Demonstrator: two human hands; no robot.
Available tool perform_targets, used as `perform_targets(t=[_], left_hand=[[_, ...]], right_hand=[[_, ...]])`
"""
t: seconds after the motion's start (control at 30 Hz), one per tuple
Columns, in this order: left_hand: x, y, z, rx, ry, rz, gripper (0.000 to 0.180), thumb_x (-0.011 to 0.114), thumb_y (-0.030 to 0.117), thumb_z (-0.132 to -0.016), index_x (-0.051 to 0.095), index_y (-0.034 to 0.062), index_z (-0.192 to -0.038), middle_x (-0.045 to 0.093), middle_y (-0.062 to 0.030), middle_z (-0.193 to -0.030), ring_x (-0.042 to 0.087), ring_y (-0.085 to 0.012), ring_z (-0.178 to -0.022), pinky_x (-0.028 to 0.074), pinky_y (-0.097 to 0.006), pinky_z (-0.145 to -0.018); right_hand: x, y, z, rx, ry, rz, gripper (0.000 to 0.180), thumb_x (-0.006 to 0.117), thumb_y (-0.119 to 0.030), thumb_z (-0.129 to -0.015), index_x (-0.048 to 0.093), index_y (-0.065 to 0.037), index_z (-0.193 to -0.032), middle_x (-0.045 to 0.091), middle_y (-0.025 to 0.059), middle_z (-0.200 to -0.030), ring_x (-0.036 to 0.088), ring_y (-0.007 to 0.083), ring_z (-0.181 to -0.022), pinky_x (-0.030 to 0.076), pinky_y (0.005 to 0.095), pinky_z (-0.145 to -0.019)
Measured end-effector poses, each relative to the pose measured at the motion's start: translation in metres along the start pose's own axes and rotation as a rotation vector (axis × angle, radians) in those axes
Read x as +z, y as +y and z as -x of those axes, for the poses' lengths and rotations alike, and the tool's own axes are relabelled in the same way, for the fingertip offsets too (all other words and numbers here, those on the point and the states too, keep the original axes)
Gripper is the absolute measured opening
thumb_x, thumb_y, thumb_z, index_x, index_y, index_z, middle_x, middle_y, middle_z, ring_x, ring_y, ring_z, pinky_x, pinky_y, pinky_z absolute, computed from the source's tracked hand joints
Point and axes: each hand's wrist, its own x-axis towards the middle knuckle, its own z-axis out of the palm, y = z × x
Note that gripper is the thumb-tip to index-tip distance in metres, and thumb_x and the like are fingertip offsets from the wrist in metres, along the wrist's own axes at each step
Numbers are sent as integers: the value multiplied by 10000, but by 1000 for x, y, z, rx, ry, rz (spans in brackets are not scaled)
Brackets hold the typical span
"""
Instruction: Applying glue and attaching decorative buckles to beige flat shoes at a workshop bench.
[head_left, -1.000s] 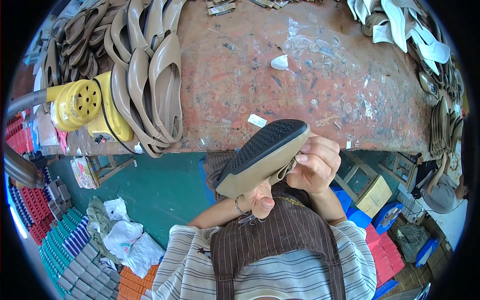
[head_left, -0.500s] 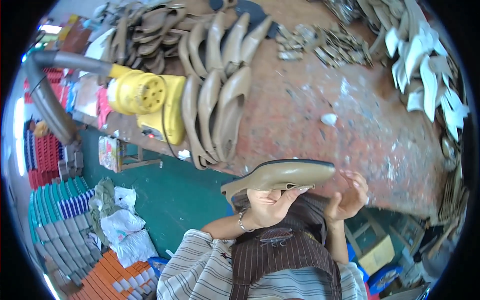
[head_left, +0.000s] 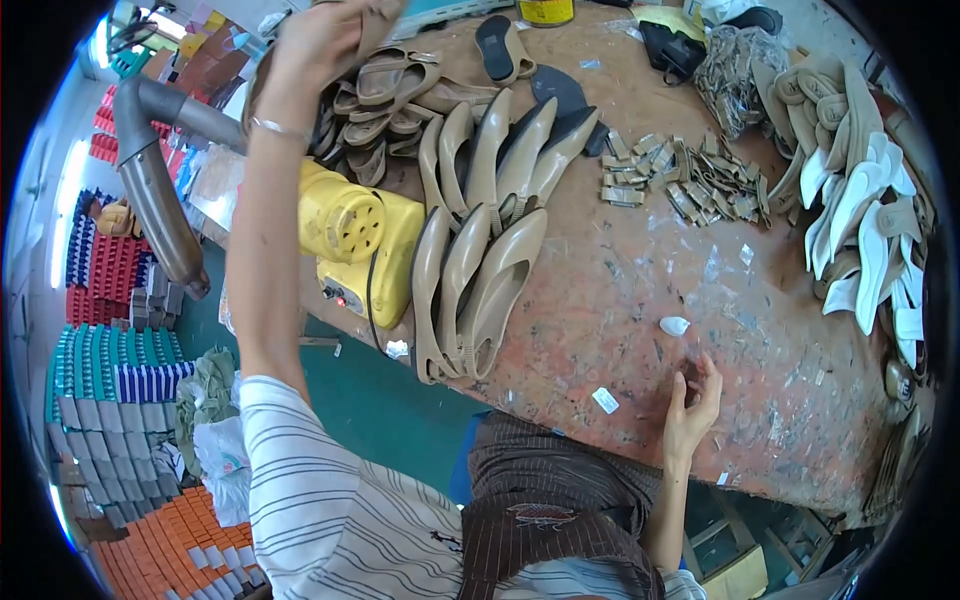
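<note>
Head view: left of the yellow machine (head_left: 360, 240), a grey metal pipe (head_left: 158, 200) bends downward, and the left arm now reaches up past the machine's left side, nearly straight, covering part of it. Half a second ago the left hand (head_left: 315, 50) held the tan shoe (head_left: 380, 20) in front of the apron, to the right of the machine, with the right hand close by; now the left hand and the shoe are beyond the machine, at the upper rim of the view, over a heap of tan shoes (head_left: 385, 80). Its fingers are closed on the shoe, though the rim crops both and I cannot tell where each fingertip sits. Just right of the machine, the rows of slingbacks (head_left: 462, 265) lie on the table (head_left: 600, 290) as before. Farther right, near the table's near edge, a white label (head_left: 604, 400) shows, out of sight half a second ago. Well to the machine's right, the right hand (head_left: 695, 405) is raised and empty, thumb and half-bent fingers spread, fingertips pointing away from the body near a small white piece (head_left: 675, 326).
</note>
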Motion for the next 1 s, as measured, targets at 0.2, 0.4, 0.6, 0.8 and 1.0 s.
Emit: perform_targets(t=[0.2, 0.4, 0.6, 0.8, 1.0], left_hand=[[33, -75, 106, 525, -48, -536, 522, 750, 372, -789, 607, -19, -1104, 648, -162, -1094, 655, -185, -936, 513, -291, -797], [75, -134, 254, 241, -399, -1481, 468, 667, 171, -789, 548, 90, -1234, 555, -115, -1006, 637, -316, -738, 525, -420, -639], [76, -126, 243, 487, -287, -1164, 369, 554, 25, -866, 575, 22, -1234, 547, -121, -931, 611, -255, -725, 495, -352, -630], [98, -132, 298, 194, -298, -325, 350, 534, -43, -870, 595, -22, -1215, 445, -44, -776, 433, -123, -689, 366, -245, -591], [136, -165, 388, -286, -623, -463, 367, 559, -27, -845, 574, -47, -1211, 525, -153, -857, 523, -194, -697, 443, -303, -592]], right_hand=[[7, 1, -14, 32, 23, 114, 491, 701, 7, -765, 556, -27, -1233, 588, 129, -1150, 548, 268, -1050, 456, 346, -850], [27, 10, -37, -159, 72, 82, 509, 783, -60, -711, 586, -32, -1179, 604, 122, -1107, 540, 295, -1035, 438, 383, -905], [40, 13, -54, -239, 64, 144, 415, 799, -138, -683, 640, -78, -1062, 634, 80, -1028, 558, 269, -992, 397, 379, -861], [26, 14, -47, -132, 17, -97, 196, 733, -42, -763, 650, -47, -941, 698, 74, -986, 636, 225, -950, 466, 341, -843], [-14, 12, -15, 18, -107, -322, 155, 687, 14, -822, 657, 10, -974, 705, 88, -1009, 659, 140, -915, 517, 263, -819]])
